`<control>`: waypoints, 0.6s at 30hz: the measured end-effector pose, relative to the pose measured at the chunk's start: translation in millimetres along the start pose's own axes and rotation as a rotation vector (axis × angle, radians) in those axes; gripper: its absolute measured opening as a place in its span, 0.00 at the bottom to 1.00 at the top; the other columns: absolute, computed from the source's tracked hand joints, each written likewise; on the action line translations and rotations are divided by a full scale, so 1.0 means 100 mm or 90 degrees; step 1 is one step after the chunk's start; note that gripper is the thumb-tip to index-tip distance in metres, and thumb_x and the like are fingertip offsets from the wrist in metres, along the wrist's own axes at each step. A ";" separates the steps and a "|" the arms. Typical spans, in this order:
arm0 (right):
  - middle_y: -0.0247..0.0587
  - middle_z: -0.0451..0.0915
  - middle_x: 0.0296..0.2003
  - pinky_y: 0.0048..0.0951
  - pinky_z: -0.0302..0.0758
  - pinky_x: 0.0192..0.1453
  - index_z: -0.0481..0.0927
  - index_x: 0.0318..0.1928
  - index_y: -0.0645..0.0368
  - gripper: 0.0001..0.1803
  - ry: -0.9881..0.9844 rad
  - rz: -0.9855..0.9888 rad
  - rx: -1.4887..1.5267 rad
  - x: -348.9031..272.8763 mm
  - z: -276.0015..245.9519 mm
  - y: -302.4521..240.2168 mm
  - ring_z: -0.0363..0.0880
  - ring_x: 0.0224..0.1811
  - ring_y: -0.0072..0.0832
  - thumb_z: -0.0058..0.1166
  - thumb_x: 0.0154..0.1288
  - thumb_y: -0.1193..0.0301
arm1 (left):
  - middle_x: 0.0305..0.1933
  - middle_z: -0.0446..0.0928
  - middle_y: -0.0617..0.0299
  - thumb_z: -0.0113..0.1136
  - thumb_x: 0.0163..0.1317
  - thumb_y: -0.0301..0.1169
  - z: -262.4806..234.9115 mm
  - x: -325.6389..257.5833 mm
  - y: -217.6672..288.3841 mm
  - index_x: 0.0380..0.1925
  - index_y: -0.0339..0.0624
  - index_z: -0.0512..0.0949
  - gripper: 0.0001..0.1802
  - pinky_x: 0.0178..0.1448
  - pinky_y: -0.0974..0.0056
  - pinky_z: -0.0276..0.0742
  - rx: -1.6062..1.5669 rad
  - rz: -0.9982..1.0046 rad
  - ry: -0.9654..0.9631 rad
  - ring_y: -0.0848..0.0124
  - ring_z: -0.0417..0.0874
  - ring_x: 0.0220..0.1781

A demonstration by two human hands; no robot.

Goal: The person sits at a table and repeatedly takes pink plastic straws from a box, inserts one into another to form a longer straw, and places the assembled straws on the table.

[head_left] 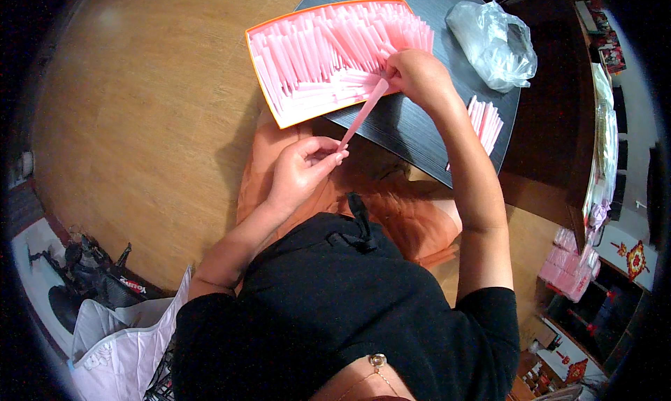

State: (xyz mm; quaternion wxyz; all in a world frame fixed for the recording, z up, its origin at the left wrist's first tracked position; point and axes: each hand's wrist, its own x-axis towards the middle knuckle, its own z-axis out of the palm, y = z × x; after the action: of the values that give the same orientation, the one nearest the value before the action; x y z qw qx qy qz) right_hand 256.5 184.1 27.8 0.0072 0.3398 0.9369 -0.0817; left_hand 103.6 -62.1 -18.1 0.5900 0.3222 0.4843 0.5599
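Note:
My left hand pinches the lower end of a slim pink stick-shaped sachet between thumb and fingers. The sachet slants up and right, its wide upper end close to the fingers of my right hand. That hand is closed at the near right side of an orange-rimmed box; its fingertips are partly hidden, so what they grip cannot be made out. Inside the box, many similar pink sachets stand packed in rows, with several lying flat along the near side.
The box rests on a dark table, overhanging its left edge. A clear plastic bag lies at the back right. Beside my right forearm is a small pile of pink sachets. Pink packs sit by shelving on the right.

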 end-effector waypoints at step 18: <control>0.43 0.81 0.31 0.41 0.76 0.39 0.82 0.29 0.57 0.05 -0.002 -0.023 -0.001 0.01 0.01 0.04 0.81 0.36 0.43 0.61 0.51 0.71 | 0.45 0.82 0.55 0.58 0.66 0.21 0.01 -0.01 -0.02 0.46 0.30 0.77 0.10 0.55 0.70 0.78 0.011 -0.010 0.008 0.72 0.83 0.47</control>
State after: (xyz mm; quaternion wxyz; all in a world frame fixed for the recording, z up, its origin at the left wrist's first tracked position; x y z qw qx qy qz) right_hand 258.4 187.5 26.6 0.0077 0.3228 0.9429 -0.0819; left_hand 104.9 -63.0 -19.8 0.5886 0.3204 0.4954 0.5527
